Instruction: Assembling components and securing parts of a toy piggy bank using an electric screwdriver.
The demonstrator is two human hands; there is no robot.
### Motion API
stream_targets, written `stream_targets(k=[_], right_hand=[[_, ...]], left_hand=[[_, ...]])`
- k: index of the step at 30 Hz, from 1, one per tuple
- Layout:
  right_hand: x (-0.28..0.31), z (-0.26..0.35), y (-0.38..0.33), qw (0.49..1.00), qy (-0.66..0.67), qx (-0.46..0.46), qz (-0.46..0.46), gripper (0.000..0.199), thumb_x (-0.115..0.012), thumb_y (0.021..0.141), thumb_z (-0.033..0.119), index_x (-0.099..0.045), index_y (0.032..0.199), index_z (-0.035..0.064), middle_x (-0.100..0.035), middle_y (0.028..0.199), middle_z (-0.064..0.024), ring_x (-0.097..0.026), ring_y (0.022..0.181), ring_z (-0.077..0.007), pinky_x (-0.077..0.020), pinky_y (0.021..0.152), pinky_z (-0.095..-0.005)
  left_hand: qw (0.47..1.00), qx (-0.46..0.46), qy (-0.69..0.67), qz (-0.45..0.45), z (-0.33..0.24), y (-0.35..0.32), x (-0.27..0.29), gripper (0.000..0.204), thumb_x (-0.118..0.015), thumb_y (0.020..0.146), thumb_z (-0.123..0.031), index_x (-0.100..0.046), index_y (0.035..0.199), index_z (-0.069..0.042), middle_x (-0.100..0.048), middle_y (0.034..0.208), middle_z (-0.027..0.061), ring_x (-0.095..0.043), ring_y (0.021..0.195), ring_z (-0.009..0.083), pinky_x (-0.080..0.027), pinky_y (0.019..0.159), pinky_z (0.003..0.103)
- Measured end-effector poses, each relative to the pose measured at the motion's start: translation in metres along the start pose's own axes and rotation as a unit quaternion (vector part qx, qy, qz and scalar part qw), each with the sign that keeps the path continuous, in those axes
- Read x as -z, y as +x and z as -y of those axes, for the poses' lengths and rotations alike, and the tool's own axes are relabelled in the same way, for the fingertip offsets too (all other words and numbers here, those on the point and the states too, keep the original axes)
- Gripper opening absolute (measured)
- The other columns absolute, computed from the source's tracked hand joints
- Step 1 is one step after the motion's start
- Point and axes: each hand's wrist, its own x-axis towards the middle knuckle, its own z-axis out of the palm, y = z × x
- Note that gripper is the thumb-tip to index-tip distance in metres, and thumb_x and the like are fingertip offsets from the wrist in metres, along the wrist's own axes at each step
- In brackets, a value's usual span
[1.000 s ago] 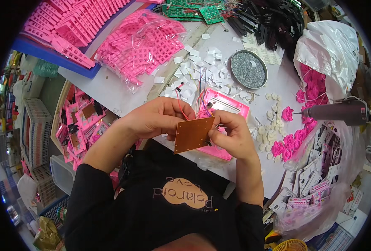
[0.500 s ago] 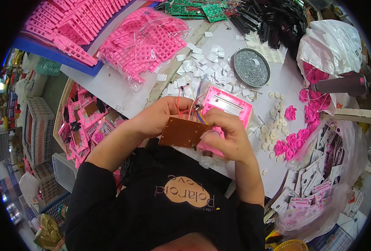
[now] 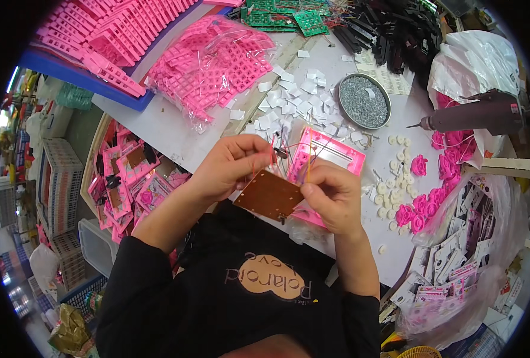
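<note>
A brown circuit board [image 3: 269, 196] hangs tilted between my hands above the near edge of the table, its thin coloured wires rising behind it. My left hand [image 3: 238, 164] is closed, thumb and forefinger pinching the red wires [image 3: 272, 151]. At the board's right corner my right hand [image 3: 335, 194] is closed, thumb and fingertips together on the edge; a yellow wire [image 3: 310, 161] comes up beside these fingers. Just behind lies a pink plastic housing [image 3: 336, 149] with a silvery strip, partly covered by my right hand and the board.
Small white squares [image 3: 289, 98] lie scattered beyond the housing, near a round tin of screws [image 3: 364, 101]. An electric screwdriver [image 3: 480, 116] juts in from the right, above pink roses [image 3: 419, 165]. Bagged pink parts [image 3: 211, 65] lie far left; finished-looking pink units [image 3: 121, 167] fill a left bin.
My left hand has drawn up off the board's edge to the red wires. The board has tilted, its right side lower, and my right thumb has slid from its face to its corner.
</note>
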Motion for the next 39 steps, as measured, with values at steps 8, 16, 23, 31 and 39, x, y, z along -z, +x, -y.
stream_targets(k=[8, 16, 23, 31, 39], right_hand=[[-0.016, -0.005, 0.001, 0.981, 0.118, -0.147, -0.052, 0.011, -0.069, 0.092, 0.004, -0.068, 0.102, -0.001, -0.067, 0.091, -0.0006, -0.059, 0.078, -0.0033, -0.0474, 0.067, -0.0196], [-0.024, -0.004, -0.002, 0.99, 0.088, -0.001, -0.111, 0.011, -0.068, 0.093, 0.003, -0.066, 0.103, -0.0011, -0.066, 0.093, -0.0015, -0.059, 0.083, -0.0058, -0.0458, 0.072, -0.021], [-0.017, -0.004, 0.001, 0.983, 0.137, -0.076, -0.092, 0.017, -0.07, 0.087, -0.001, -0.059, 0.1, 0.0027, -0.064, 0.093, -0.001, -0.06, 0.085, -0.0061, -0.0485, 0.076, -0.022], [-0.02, 0.001, 0.002, 0.977, 0.146, -0.13, -0.083, 0.02, -0.069, 0.087, -0.004, -0.056, 0.101, 0.0021, -0.065, 0.094, -0.0026, -0.062, 0.088, -0.0057, -0.0504, 0.073, -0.0191], [-0.032, 0.0, 0.001, 0.977, 0.107, -0.153, -0.101, 0.024, -0.066, 0.09, -0.003, -0.052, 0.109, 0.0021, -0.063, 0.096, -0.0033, -0.06, 0.088, -0.006, -0.0495, 0.074, -0.0202]], left_hand=[[0.987, -0.076, 0.142, 0.014, -0.014, -0.008, -0.02, 0.006, -0.068, 0.093, -0.005, -0.064, 0.095, -0.001, -0.063, 0.085, -0.0026, -0.055, 0.073, 0.0007, -0.043, 0.063, 0.018], [0.977, -0.056, 0.207, 0.015, -0.011, -0.01, -0.015, 0.006, -0.067, 0.094, -0.005, -0.063, 0.096, -0.001, -0.062, 0.086, -0.0036, -0.055, 0.076, 0.0013, -0.045, 0.067, 0.02], [0.992, -0.001, 0.129, 0.013, -0.016, -0.017, -0.018, 0.01, -0.066, 0.097, -0.012, -0.062, 0.1, -0.003, -0.059, 0.081, -0.0036, -0.043, 0.057, -0.0005, -0.03, 0.049, 0.018], [0.995, 0.05, 0.076, 0.05, -0.013, -0.017, -0.013, 0.011, -0.066, 0.097, -0.016, -0.065, 0.1, -0.005, -0.055, 0.074, -0.007, -0.038, 0.057, -0.002, -0.026, 0.049, 0.019], [0.987, 0.115, 0.07, 0.093, -0.014, -0.009, -0.003, 0.009, -0.069, 0.094, -0.014, -0.066, 0.097, -0.006, -0.061, 0.077, -0.0051, -0.046, 0.061, -0.0015, -0.029, 0.051, 0.018]])
